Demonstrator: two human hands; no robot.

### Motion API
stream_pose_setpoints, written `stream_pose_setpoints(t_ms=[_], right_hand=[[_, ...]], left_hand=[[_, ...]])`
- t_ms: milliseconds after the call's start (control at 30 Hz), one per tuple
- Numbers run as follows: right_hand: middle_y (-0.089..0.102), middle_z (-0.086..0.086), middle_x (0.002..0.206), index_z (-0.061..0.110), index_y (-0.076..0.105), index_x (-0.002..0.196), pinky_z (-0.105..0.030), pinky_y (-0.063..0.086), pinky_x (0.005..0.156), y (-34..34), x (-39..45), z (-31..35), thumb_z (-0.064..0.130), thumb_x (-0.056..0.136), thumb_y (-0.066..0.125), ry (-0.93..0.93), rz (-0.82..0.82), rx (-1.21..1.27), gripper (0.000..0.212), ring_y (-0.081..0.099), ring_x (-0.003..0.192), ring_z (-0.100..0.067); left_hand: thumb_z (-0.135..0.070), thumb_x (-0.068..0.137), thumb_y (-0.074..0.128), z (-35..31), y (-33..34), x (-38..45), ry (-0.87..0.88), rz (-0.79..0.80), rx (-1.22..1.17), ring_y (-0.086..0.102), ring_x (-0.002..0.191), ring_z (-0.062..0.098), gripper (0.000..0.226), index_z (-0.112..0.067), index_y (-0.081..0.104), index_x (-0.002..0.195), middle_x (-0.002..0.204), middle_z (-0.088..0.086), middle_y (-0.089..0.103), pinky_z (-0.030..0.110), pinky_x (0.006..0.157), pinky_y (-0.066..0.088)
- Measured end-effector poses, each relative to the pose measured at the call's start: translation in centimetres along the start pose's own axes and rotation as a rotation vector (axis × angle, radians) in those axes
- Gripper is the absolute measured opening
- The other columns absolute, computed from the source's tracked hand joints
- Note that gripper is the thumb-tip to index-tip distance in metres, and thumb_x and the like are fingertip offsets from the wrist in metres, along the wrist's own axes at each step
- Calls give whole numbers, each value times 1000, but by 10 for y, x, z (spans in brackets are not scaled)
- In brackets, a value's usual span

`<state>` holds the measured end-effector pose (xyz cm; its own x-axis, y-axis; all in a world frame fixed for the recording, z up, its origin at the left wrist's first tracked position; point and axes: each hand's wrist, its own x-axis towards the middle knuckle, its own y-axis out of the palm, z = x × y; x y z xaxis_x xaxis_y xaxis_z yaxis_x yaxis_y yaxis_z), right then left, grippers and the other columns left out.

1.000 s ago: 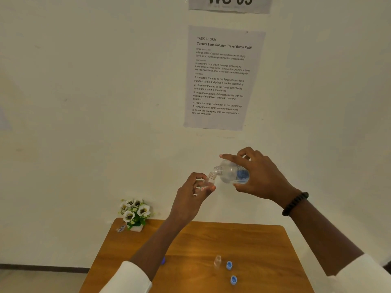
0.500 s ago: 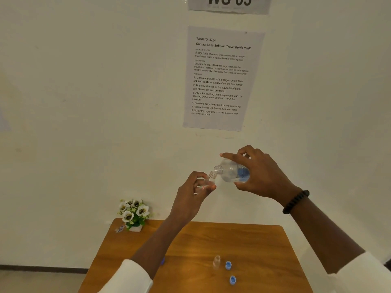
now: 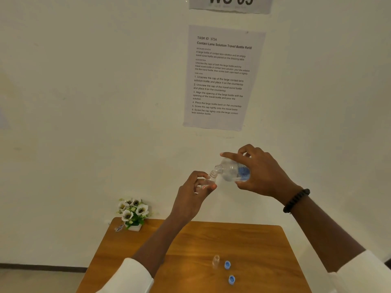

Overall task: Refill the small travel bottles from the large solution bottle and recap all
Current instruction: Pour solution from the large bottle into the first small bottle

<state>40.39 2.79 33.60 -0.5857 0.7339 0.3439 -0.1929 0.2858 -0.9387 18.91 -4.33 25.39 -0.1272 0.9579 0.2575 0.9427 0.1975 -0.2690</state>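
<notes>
Two blue caps lie on the wooden table beside a second small travel bottle, uncapped there. Above the table, the left hand grips a travel bottle; the right hand clasps the tilted large solution bottle, necks meeting. Pouring seems underway; the other refill and all recapping apparently remain.

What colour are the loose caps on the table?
Blue, both caps, clearest in the head view.
</notes>
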Motion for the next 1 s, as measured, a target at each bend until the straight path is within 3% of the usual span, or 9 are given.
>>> stream_pose_setpoints(t_ms=[267,567,1000], right_hand=[[47,2,136,50,31,147,-34,47,97,-3,2,0,49,73,79,-2,3,-20,88,48,113,-15],[46,3,136,51,29,147,-34,46,97,-4,4,-1,51,73,79,0,16,-54,89,48,114,-15],[46,2,138,51,29,147,-35,46,98,-6,4,1,51,74,78,0,22,-55,88,48,116,-17]], left_hand=[[-52,84,64,-1,0,1,19,-10,8,68,97,9,37,-33,52,114,111,-12,70,22,82,56],[-58,80,62,-1,1,1,17,-10,-6,68,100,9,46,-33,52,116,114,-11,70,26,85,58],[-56,81,63,-2,0,0,23,-12,-12,68,96,6,42,-33,52,114,100,-24,67,28,84,58]])
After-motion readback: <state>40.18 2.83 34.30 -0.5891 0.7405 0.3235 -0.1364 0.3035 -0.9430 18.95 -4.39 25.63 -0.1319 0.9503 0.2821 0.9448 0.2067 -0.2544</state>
